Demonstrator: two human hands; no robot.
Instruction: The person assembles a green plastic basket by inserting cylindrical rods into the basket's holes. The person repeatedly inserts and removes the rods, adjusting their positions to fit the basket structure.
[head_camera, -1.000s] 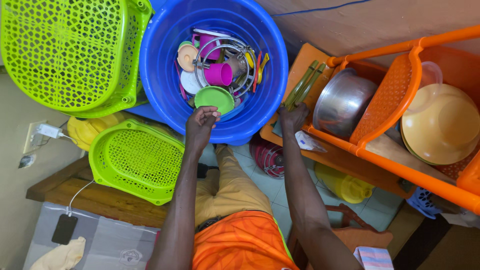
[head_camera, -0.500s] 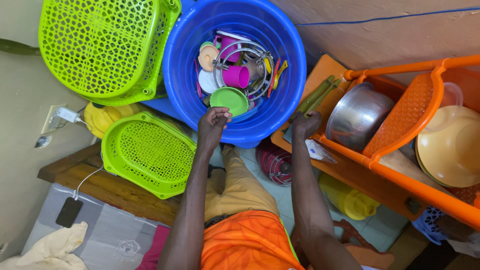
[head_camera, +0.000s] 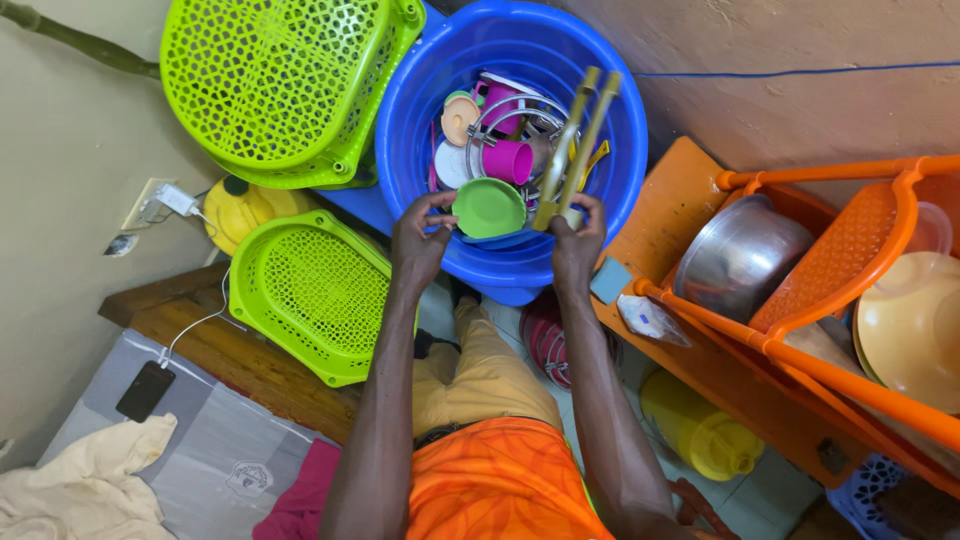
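One pair of yellow-green tongs (head_camera: 575, 140) held over blue tub (head_camera: 610, 60), right hand (head_camera: 577, 240) fingers closed on near end. Left hand (head_camera: 420, 240) at tub's near rim, fingers curled on green bowl (head_camera: 487, 208). In tub: one magenta cup (head_camera: 508, 160), several small plates. Two green lattice baskets left: far (head_camera: 280, 85), near (head_camera: 310, 295). One steel bowl (head_camera: 740, 255) in orange rack (head_camera: 800, 350), right.

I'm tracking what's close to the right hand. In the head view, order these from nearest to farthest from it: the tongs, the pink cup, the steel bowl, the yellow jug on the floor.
From the right hand:
1. Tongs, held in the hand, over the blue tub.
2. Pink cup, inside the tub, up and left.
3. Steel bowl, on the orange rack to the right.
4. Yellow jug, low on the floor under the rack.
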